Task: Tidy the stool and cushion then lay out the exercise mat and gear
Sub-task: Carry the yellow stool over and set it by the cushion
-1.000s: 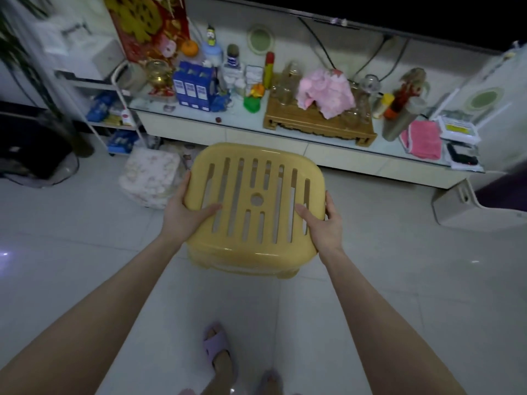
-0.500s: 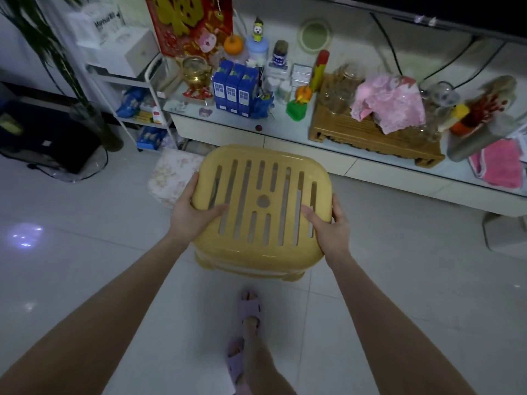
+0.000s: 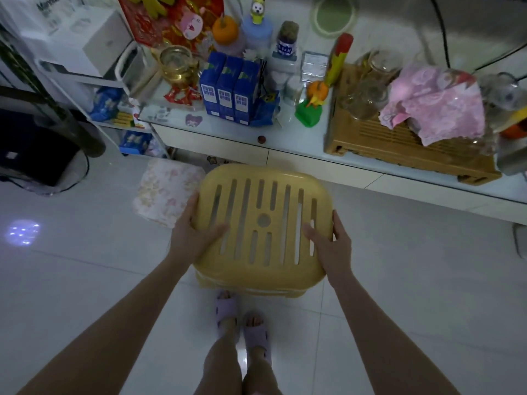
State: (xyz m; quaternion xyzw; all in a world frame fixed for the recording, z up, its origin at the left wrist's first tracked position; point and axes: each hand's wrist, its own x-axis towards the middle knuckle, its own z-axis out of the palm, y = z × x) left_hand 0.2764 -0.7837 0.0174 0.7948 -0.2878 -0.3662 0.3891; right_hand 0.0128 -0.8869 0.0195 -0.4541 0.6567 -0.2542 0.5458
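Observation:
I carry a yellow plastic stool (image 3: 265, 220) with a slotted seat, lifted above the white tile floor in front of me. My left hand (image 3: 194, 235) grips its left edge, thumb lying on the seat. My right hand (image 3: 330, 243) grips the right edge the same way. A floral-patterned cushion (image 3: 165, 192) lies on the floor just left of the stool, beside the low cabinet. No exercise mat or gear is in view.
A long white low cabinet (image 3: 299, 158) crowded with blue cartons (image 3: 225, 95), jars, a wooden tea tray (image 3: 399, 146) and pink cloth runs across ahead. A white wire rack (image 3: 94, 81) and a dark object stand at left. My slippered feet (image 3: 242, 323) are below the stool.
I have stepped nearer to the cabinet and turned left, so the cushion and cabinet appear closer. Both hands keep the same hold on the stool.

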